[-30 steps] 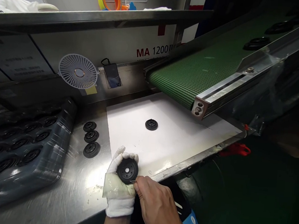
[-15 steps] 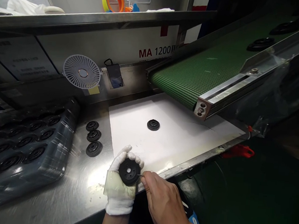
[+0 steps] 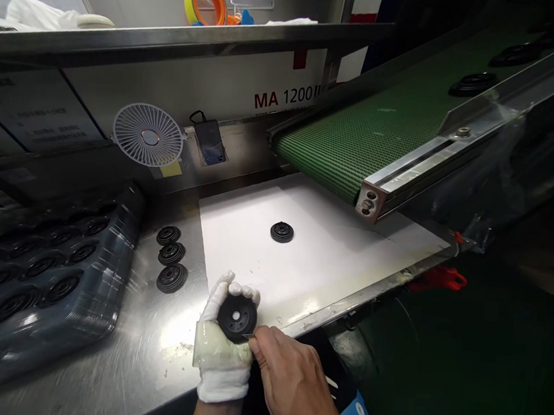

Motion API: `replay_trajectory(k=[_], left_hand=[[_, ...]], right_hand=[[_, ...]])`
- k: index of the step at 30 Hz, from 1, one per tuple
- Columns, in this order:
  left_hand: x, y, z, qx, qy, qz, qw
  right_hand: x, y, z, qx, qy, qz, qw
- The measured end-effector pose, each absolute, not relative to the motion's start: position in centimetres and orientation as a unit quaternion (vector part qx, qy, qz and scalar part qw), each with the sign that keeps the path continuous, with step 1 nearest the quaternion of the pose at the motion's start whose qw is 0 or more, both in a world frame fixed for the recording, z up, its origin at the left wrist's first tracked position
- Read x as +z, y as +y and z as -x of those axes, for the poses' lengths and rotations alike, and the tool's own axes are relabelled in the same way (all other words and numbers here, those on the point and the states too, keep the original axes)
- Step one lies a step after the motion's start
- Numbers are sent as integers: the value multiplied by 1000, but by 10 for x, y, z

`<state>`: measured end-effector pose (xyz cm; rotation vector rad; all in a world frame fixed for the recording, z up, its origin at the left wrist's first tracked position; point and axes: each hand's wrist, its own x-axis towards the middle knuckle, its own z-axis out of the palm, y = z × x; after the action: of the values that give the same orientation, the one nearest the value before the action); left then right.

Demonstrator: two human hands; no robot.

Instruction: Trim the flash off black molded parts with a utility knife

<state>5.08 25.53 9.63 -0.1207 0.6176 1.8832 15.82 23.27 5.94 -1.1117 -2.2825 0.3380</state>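
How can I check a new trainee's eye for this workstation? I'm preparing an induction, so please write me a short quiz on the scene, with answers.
1. Multiple choice: What does the left hand hold?
a) a roll of tape
b) a black disc
c) a phone

2. True or false: The right hand is bare.

3. Count: How many parts make up the short row on the metal between the stacked trays and the white sheet?

Key: 1 b; 2 true; 3 three

The white machine panel (image 3: 210, 87) reads "MA 1200II", "MA" in red.
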Motion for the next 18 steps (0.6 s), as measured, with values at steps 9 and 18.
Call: replay_trajectory(k=[9, 18], left_hand=[[96, 242, -42, 741, 242, 10, 627], [97, 250, -51, 780, 263, 47, 566]], right_hand=[[66, 239, -167, 140, -843, 430, 290], [60, 231, -160, 148, -854, 409, 285]])
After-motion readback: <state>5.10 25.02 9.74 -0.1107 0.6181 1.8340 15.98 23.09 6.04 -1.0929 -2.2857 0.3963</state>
